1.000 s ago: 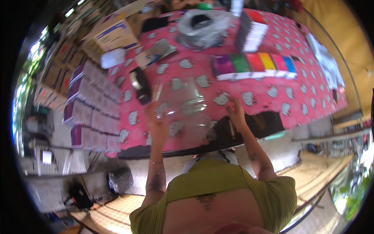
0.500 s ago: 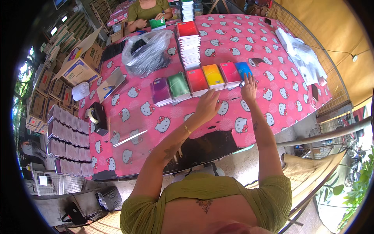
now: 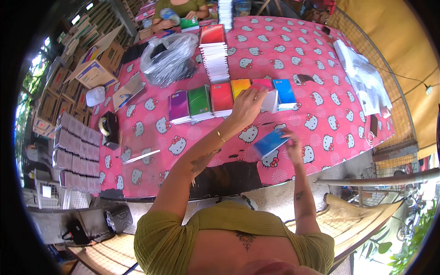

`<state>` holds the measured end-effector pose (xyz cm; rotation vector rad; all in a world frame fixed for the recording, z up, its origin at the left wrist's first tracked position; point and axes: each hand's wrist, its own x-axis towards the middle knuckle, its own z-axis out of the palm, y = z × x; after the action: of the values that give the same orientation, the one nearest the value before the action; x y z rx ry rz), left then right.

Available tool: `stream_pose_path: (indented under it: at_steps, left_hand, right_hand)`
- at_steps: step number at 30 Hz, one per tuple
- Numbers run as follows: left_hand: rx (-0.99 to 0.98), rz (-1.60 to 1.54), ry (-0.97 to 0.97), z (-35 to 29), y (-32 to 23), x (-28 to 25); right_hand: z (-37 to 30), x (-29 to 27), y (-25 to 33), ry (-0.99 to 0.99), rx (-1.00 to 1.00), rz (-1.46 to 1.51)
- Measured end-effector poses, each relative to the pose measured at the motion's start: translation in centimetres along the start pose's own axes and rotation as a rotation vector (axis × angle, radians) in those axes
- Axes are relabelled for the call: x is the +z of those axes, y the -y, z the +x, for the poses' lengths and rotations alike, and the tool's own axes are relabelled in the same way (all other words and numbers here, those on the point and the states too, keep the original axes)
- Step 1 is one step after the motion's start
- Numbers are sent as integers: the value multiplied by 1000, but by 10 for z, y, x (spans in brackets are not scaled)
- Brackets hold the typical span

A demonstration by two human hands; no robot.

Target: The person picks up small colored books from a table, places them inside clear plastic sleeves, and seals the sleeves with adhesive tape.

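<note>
A row of small spiral notebook stacks stands on the table: purple (image 3: 178,104), green (image 3: 199,101), red (image 3: 222,96), yellow (image 3: 239,85), pink and blue (image 3: 284,91). My left hand (image 3: 247,107) reaches over the yellow stack, its fingers closed on the edge of a pink notebook (image 3: 262,84), which is tilted up with white pages showing. Nearer to me, my right hand (image 3: 294,147) holds a blue notebook (image 3: 270,142) above the tabletop, both blurred by motion. Behind the row rises a tall notebook pile (image 3: 214,57) with a red cover on top.
On the pink patterned table (image 3: 321,151) lie a clear plastic bag (image 3: 167,59), a tape dispenser (image 3: 109,130) and white plastic sheets (image 3: 360,78). Notebook piles (image 3: 75,153) and cartons (image 3: 98,68) stand at the left. Across the table a person handles a green notebook (image 3: 189,24).
My right hand has lifted a blue notebook off its stack and brought it toward me. My left hand has moved from in front of the yellow stack to the pink notebook, tilting it up.
</note>
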<state>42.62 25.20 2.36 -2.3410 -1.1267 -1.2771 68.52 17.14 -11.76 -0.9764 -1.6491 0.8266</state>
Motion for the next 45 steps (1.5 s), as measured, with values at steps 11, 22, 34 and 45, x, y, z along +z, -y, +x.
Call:
stream_pose_path:
  at_steps: [11,22,34,45]
  left_hand:
    - [-597,-288,61,-87,-11,-50]
    - [-970,-913,471,-85,-2,-123]
    - [-504,-389,631,-122,22,-115]
    - [-613,-805,561,-26,-9,-139]
  right_hand:
    - [38,101,66,103,637,1249]
    - [13,106,89,-108,567,1581]
    - [-37,84,34,1,338,94]
    - [-49,97,42,21,62,-369]
